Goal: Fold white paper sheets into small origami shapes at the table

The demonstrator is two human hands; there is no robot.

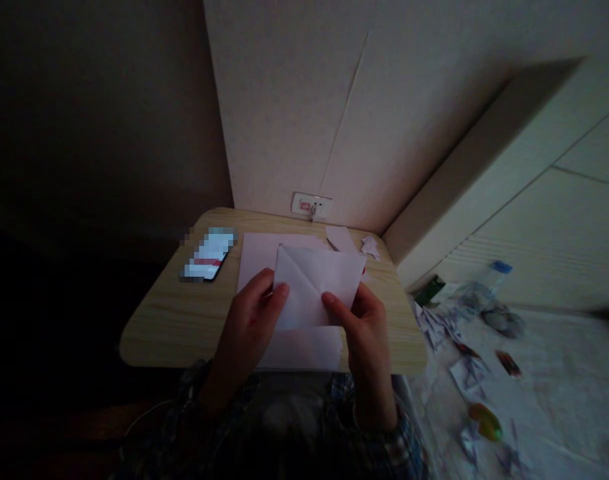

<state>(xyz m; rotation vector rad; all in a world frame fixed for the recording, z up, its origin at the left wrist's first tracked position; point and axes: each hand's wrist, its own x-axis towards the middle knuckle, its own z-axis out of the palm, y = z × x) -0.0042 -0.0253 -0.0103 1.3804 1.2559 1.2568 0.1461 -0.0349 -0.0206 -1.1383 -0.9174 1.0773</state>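
A white sheet of paper (309,283) with a diagonal crease is held up above the small table. My left hand (251,317) pinches its left edge, thumb on the near face. At the right side my right hand (367,320) grips it, with the thumb pressed on the paper's face; the fingers behind are mostly hidden. Under and behind it, more white paper (254,247) lies on the wooden tabletop (174,333). Part of a scissors-like dark blade (332,245) shows behind the sheet, with a bit of red at the sheet's right edge.
A lit phone (209,257) rests at the table's left. Paper pieces (369,247) lie at the back right. A wall socket (311,205) sits just behind the table. Right of it, a lower surface (559,373) carries crumpled paper, a blue-capped bottle (499,270) and other clutter.
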